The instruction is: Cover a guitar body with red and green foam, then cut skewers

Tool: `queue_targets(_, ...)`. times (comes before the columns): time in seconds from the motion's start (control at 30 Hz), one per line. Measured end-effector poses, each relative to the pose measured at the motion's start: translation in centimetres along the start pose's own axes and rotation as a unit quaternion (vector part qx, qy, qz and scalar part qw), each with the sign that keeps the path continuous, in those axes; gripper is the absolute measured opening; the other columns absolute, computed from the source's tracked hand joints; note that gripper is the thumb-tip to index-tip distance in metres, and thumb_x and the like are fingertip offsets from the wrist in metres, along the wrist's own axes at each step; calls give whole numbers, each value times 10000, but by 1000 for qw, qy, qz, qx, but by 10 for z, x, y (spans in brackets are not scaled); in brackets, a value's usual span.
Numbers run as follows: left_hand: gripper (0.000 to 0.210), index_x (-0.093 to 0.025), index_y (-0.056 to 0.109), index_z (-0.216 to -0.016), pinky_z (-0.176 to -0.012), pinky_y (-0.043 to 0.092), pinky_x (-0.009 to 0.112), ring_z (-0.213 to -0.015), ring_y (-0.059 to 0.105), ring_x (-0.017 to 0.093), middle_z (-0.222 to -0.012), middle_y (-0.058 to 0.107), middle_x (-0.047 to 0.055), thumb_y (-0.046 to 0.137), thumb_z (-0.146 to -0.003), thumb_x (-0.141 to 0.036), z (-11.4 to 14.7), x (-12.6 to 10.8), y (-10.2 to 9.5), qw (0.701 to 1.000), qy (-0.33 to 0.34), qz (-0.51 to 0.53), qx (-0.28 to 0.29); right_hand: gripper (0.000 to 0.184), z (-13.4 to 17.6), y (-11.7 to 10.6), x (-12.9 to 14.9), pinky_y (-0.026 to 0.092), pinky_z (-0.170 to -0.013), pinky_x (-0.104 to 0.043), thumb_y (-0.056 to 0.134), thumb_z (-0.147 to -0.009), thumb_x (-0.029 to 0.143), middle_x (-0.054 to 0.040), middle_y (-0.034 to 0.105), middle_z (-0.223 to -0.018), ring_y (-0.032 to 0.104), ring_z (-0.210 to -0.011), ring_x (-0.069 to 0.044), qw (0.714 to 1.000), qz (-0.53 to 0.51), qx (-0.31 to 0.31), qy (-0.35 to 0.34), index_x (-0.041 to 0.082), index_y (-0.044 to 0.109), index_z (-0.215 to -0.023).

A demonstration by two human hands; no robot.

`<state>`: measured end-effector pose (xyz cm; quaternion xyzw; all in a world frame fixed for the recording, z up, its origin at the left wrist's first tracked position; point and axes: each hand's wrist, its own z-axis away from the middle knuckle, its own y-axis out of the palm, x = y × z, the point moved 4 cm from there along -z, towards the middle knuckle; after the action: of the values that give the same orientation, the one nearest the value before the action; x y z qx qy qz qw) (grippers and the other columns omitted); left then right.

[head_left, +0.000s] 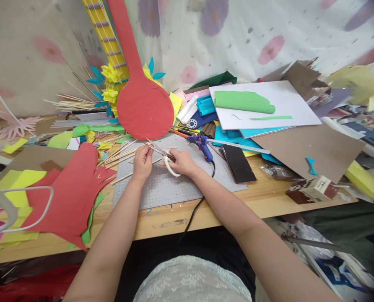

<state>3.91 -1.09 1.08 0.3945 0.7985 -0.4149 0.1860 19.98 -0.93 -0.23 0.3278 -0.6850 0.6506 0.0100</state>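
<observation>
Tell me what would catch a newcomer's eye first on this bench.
First, the big red long-necked cutout, standing at the back of the bench beside yellow flowers. Next, the white-handled scissors in the right hand, above the gray mat. Then the blue glue gun, just to their right.
</observation>
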Motion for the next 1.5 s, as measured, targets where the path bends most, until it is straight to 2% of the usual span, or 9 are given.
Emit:
queue_targets(0.43,288,-189,589,-766,-747,437,304,-777,571,168,-781,641,46,403,-908,-357,-1,-5,5,998,66,14,2,400,-2,-1,3,323,-611,-243,458,-863,578,-47,670,-859,611,-761,-169,998,-31,-3,48,194,544,-936)
queue_targets(0.67,285,-184,644,-950,-788,427,312,-794,560,170,-793,626,49,388,-910,-302,-4,2,-1,999,17,-43,-3,377,-1,-8,-14,380,-677,-260,524,-840,519,-89,679,-933,612,-860,-204,993,22,15,119,175,599,-973)
queue_targets(0.8,327,-183,659,-1065,-814,438,317,-881,548,181,-909,586,80,396,-870,-191,-8,12,-8,996,9,-84,-20,346,1,-16,-20,406,-800,-268,640,-757,358,-130,636,-1083,578,-996,-223,992,72,40,97,129,621,-1016)
queue_targets(0.97,345,-176,640,-1111,-814,441,330,-899,560,197,-937,600,91,403,-860,-166,-16,12,1,989,42,-132,55,257,-2,-30,-19,428,-789,-308,651,-749,284,-158,662,-1036,609,-959,-260,984,114,82,114,122,663,-948)
queue_targets(1.13,285,-143,579,-1090,-845,436,353,-914,590,217,-953,648,98,442,-839,-147,-26,10,13,986,33,-135,93,176,-17,-39,-11,452,-796,-322,623,-793,221,-115,689,-959,636,-903,-223,988,-44,-25,144,145,640,-951)
queue_targets(1.2,278,-140,556,-1085,-847,437,354,-909,600,219,-957,658,97,467,-821,-137,-31,9,19,987,21,-130,95,138,-26,-30,-8,477,-733,-293,625,-808,242,-53,688,-798,644,-754,-168,953,-233,-51,186,159,611,-918)
queue_targets(1.33,214,-158,566,-1015,-854,440,358,-916,606,219,-957,664,94,477,-820,-153,-40,4,31,986,21,-117,117,166,-46,2,-1,472,-576,-203,508,-875,133,24,595,-576,567,-518,-75,762,-585,-67,271,160,520,-711)
queue_targets(1.4,210,-164,572,-1007,-898,430,362,-986,589,222,-1013,652,101,503,-808,-168,-44,4,29,989,30,-103,102,241,-56,9,-3,458,-538,-173,480,-883,98,35,565,-525,530,-467,-55,691,-651,-107,294,158,495,-650)
queue_targets(1.5,215,-161,583,-997,-961,406,377,-1076,549,229,-1081,622,116,545,-791,-209,-50,18,7,996,-24,-82,-36,285,-69,11,-13,445,-507,-150,461,-893,85,36,543,-488,500,-432,-43,649,-675,-148,318,148,495,-618)
